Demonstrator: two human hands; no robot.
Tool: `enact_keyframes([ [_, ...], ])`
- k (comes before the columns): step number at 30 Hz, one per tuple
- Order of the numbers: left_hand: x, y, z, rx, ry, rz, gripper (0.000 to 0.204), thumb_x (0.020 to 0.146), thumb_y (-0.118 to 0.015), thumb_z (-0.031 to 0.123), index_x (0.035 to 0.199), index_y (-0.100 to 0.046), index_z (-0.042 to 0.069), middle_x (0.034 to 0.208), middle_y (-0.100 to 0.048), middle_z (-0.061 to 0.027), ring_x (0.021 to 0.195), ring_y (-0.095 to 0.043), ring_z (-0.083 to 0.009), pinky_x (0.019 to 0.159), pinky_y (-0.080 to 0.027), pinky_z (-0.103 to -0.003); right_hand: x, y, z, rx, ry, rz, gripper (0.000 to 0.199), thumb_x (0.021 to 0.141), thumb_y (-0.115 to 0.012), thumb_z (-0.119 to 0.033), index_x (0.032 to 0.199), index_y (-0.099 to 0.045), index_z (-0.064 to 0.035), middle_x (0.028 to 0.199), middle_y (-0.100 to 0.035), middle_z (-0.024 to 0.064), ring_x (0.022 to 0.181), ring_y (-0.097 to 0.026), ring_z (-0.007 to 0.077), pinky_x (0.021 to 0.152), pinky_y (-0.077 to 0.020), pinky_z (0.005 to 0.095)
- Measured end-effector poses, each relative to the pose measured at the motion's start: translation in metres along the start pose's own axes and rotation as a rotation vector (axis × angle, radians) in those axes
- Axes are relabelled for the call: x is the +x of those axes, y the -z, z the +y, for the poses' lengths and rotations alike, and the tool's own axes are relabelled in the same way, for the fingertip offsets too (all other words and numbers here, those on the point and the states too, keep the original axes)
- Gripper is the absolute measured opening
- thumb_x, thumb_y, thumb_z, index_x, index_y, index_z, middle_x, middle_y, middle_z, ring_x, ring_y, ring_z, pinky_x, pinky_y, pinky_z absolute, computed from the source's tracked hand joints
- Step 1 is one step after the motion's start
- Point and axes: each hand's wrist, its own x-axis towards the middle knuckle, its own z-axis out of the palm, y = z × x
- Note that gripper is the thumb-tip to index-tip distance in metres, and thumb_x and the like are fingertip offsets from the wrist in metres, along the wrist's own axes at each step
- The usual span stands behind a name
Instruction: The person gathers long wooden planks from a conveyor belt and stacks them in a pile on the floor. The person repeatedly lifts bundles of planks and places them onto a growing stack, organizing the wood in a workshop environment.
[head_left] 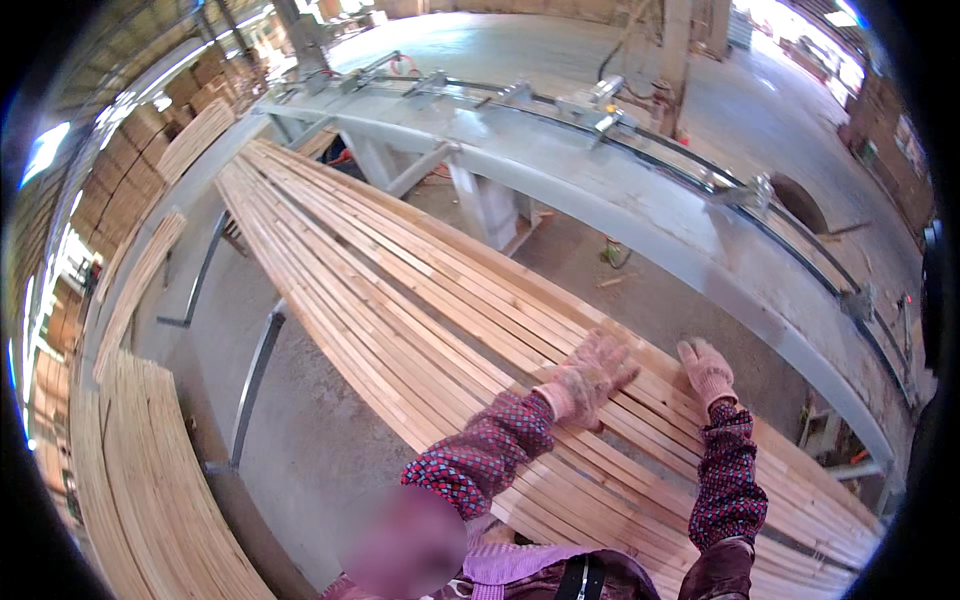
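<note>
Long, pale wooden strips point(400, 330) lie side by side in a wide layer that runs from the far left to the near right. A dark gap splits the layer lengthwise. My left hand point(590, 378), in a pinkish work glove, rests on the strips beyond that gap, fingers stretched out and slightly blurred. To its right, my right hand point(706, 370), gloved the same way, is at the layer's far edge by the outermost board point(655, 365). Its fingers look extended, partly hidden by the hand. Neither hand appears to grip a strip.
A grey metal machine frame point(640, 165) with a rail and clamps curves along the far side. More wood stacks point(150, 470) stand at the left. Metal support arms point(255, 385) jut out over the concrete floor point(330, 440). A post point(678, 70) rises behind the machine.
</note>
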Motion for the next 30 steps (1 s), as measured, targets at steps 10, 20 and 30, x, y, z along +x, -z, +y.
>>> enact_keyframes([
  [10, 0.004, -0.006, 0.002, 0.021, 0.005, 0.081, 0.111, 0.060, -0.079, 0.059, 0.152, -0.037, 0.014, 0.159, -0.026, -0.0219, 0.149, -0.021, -0.0399, 0.124, -0.007, -0.057, -0.017, -0.001, -0.004, -0.066, 0.072, -0.160, 0.065, 0.101, -0.032, -0.058, 0.102, -0.070, -0.0052, 0.108, -0.069, 0.0219, 0.109, -0.063, 0.0396, 0.095, -0.0473, 0.0475],
  [20, 0.002, -0.009, 0.002, -0.021, -0.005, 0.112, 0.106, 0.058, -0.084, 0.047, 0.149, -0.043, 0.013, 0.153, -0.035, -0.0211, 0.143, -0.029, -0.0438, 0.122, -0.014, -0.057, -0.062, -0.022, -0.019, -0.308, 0.155, 0.209, 0.043, 0.096, -0.051, -0.051, 0.095, -0.064, -0.0104, 0.089, -0.070, 0.0111, 0.086, -0.069, 0.0335, 0.076, -0.0538, 0.0464],
  [30, -0.005, 0.001, 0.005, 0.000, 0.002, 0.036, 0.103, 0.064, -0.080, 0.050, 0.150, -0.040, 0.010, 0.156, -0.030, -0.0218, 0.147, -0.023, -0.0441, 0.123, -0.010, -0.056, -0.066, -0.016, -0.023, -0.232, 0.154, 0.186, 0.050, 0.096, -0.048, -0.057, 0.094, -0.066, -0.0098, 0.094, -0.070, 0.0126, 0.092, -0.068, 0.0325, 0.080, -0.0517, 0.0468],
])
